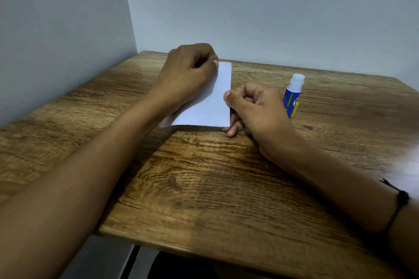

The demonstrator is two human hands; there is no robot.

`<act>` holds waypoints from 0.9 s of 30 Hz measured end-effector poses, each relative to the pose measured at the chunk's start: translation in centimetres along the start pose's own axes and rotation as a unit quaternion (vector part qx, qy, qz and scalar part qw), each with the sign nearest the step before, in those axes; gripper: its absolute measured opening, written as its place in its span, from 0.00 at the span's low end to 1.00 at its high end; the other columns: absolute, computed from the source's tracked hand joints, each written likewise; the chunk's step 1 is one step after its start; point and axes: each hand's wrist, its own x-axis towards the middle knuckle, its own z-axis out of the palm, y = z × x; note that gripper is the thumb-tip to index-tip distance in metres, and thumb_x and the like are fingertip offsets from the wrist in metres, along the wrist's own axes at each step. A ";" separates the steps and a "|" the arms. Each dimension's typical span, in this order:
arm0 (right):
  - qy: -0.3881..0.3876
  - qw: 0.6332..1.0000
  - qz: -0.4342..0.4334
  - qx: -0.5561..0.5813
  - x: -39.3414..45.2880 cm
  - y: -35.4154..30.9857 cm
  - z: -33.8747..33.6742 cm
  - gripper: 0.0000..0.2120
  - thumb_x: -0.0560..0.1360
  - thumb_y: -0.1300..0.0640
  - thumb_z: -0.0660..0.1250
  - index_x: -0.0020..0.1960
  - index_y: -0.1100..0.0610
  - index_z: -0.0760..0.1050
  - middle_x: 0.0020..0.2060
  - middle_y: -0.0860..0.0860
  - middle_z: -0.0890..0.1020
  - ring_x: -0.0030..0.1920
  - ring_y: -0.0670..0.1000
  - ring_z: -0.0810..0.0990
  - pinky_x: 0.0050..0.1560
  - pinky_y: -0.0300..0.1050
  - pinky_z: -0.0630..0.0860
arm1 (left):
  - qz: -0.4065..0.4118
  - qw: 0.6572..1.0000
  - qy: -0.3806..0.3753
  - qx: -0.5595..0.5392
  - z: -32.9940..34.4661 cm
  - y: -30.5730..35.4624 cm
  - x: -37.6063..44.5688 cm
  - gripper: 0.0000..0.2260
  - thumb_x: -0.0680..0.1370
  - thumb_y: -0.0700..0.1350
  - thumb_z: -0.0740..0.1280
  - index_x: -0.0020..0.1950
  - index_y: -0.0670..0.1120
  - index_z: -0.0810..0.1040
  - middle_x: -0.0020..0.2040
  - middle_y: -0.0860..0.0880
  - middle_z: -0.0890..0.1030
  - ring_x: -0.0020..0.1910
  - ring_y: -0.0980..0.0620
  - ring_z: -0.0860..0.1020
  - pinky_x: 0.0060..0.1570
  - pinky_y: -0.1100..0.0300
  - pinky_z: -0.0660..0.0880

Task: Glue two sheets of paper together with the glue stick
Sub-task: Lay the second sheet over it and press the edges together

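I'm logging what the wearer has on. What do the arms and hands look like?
Both forearms are bare, with no sleeves in view. The left hand and right hand wear no gloves or visible rings. A thin dark cord bracelet with a knot circles the right wrist.

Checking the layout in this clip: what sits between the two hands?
In the head view, the white paper lies between the left hand and right hand, both touching it; the glue stick stands beyond the right hand.

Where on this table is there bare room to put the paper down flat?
Bare wood spans the table between the forearms, from the paper to the near edge. Crowded: the far middle, with left hand, right hand and glue stick.
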 end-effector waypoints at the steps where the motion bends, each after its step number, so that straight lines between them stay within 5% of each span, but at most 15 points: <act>1: -0.004 1.000 0.002 0.001 0.0 0.0 0.0 0.10 0.75 0.60 0.65 0.35 0.56 0.71 0.19 0.51 0.76 0.22 0.52 0.77 0.23 0.41 0.74 | -0.010 1.000 0.024 0.000 0.0 -0.1 0.2 0.09 0.75 0.42 0.59 0.36 0.44 0.74 0.29 0.53 0.72 0.28 0.60 0.67 0.30 0.64 0.63; 8: -0.012 1.000 0.008 -0.024 -0.3 -0.2 -0.1 0.09 0.73 0.64 0.64 0.34 0.58 0.72 0.23 0.51 0.78 0.22 0.51 0.77 0.23 0.41 0.74 | -0.043 0.994 0.093 0.048 0.2 -1.0 0.6 0.09 0.76 0.41 0.58 0.41 0.38 0.76 0.30 0.53 0.72 0.32 0.55 0.68 0.33 0.59 0.63; 15: 0.066 0.980 -0.109 -0.156 -1.5 -1.1 -0.4 0.11 0.67 0.58 0.62 0.28 0.59 0.67 0.23 0.62 0.75 0.23 0.53 0.72 0.26 0.47 0.68 | 0.000 0.989 -0.039 0.145 1.3 -0.8 0.0 0.08 0.77 0.43 0.59 0.45 0.42 0.77 0.38 0.50 0.75 0.40 0.51 0.71 0.32 0.59 0.57; 20: 0.109 0.925 -0.238 -0.275 -2.1 -1.8 -0.8 0.14 0.68 0.57 0.61 0.26 0.54 0.61 0.21 0.48 0.65 0.26 0.50 0.65 0.29 0.50 0.65 | 0.048 0.981 -0.110 0.155 2.2 -0.7 -0.5 0.06 0.76 0.41 0.59 0.39 0.45 0.70 0.32 0.51 0.71 0.37 0.48 0.70 0.33 0.56 0.57; 23: 0.054 0.897 -0.275 -0.341 -2.3 -1.7 -0.6 0.11 0.70 0.54 0.60 0.30 0.56 0.67 0.23 0.48 0.70 0.27 0.52 0.69 0.29 0.49 0.67 | 0.066 0.980 -0.126 0.139 2.5 -0.7 -0.8 0.03 0.73 0.38 0.61 0.41 0.45 0.70 0.35 0.50 0.75 0.38 0.47 0.72 0.30 0.64 0.62; 27: -0.046 0.869 -0.233 -0.433 -2.2 -1.5 -0.2 0.09 0.71 0.53 0.60 0.37 0.59 0.73 0.32 0.53 0.78 0.35 0.54 0.75 0.38 0.53 0.73 | 0.086 0.975 -0.151 0.135 2.5 -0.7 -1.0 0.09 0.69 0.42 0.62 0.48 0.43 0.74 0.43 0.46 0.79 0.42 0.48 0.73 0.35 0.59 0.65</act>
